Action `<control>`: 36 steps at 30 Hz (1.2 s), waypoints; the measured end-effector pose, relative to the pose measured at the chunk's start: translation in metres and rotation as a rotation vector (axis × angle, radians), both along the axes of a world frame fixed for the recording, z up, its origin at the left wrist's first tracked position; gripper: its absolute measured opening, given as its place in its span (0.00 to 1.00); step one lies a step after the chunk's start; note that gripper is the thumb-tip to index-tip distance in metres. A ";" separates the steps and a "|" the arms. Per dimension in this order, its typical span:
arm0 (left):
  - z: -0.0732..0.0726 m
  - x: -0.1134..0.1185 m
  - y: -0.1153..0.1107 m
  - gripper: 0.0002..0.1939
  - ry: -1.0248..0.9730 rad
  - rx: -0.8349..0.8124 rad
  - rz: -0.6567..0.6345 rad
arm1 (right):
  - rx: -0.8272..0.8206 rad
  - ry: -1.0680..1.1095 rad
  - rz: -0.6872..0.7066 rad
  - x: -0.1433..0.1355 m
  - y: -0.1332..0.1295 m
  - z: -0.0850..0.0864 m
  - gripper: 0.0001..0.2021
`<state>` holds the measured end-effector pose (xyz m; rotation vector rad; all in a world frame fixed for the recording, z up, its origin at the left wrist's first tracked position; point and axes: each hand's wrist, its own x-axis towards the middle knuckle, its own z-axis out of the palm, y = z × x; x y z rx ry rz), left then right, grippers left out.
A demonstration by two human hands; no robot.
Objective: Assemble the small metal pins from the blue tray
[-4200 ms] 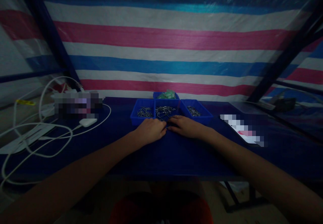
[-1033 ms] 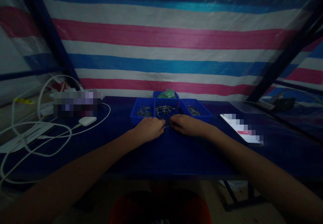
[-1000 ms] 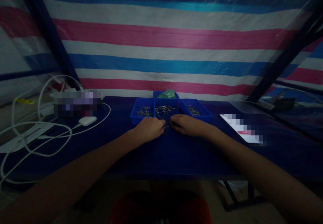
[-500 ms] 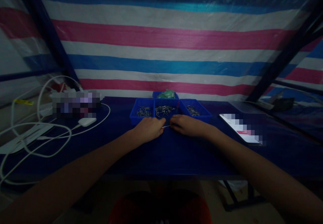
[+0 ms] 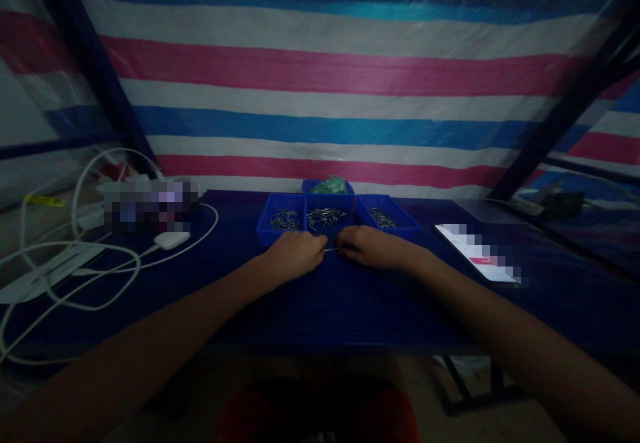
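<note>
A thin, pale metal rod (image 5: 331,250) spans the small gap between my two hands. My left hand (image 5: 296,254) is closed, its fingertips pinching the left end. On the other side my right hand (image 5: 374,246) has curled fingers closed on the right end. Just beyond the hands stand blue plastic bins: a left bin (image 5: 265,224), a middle bin (image 5: 350,204) and a right bin (image 5: 407,223). Small shiny metal pieces (image 5: 324,217) lie loose in all three. The rod's ends and exact kind are hidden by my fingers.
Behind the bins sits another blue bin with a green plastic bag (image 5: 333,185). A lit phone or tablet (image 5: 477,255) lies right on the dark blue table (image 5: 330,316). White cables (image 5: 135,263) and a white adapter (image 5: 173,240) occupy the left. Striped sheeting (image 5: 320,76) hangs behind.
The hands hold nearly the same place, both still gripping the rod. The gap between them looks almost unchanged, and the bins have not moved.
</note>
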<state>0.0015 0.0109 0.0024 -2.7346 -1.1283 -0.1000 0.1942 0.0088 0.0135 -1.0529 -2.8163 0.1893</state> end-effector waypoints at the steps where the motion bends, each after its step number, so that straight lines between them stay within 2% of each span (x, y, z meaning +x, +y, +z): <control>1: 0.000 0.000 0.000 0.09 0.001 0.004 0.000 | -0.006 -0.003 0.007 0.000 -0.001 0.001 0.05; 14: 0.000 0.000 -0.001 0.11 0.013 -0.012 0.020 | -0.004 0.011 0.017 0.001 -0.001 0.001 0.05; 28: 0.002 0.003 -0.002 0.08 -0.046 -0.006 -0.103 | 0.011 0.027 -0.010 0.002 -0.002 0.001 0.02; 36: 0.004 0.005 -0.004 0.10 -0.159 0.026 -0.135 | 0.042 0.020 -0.018 0.002 0.000 -0.001 0.03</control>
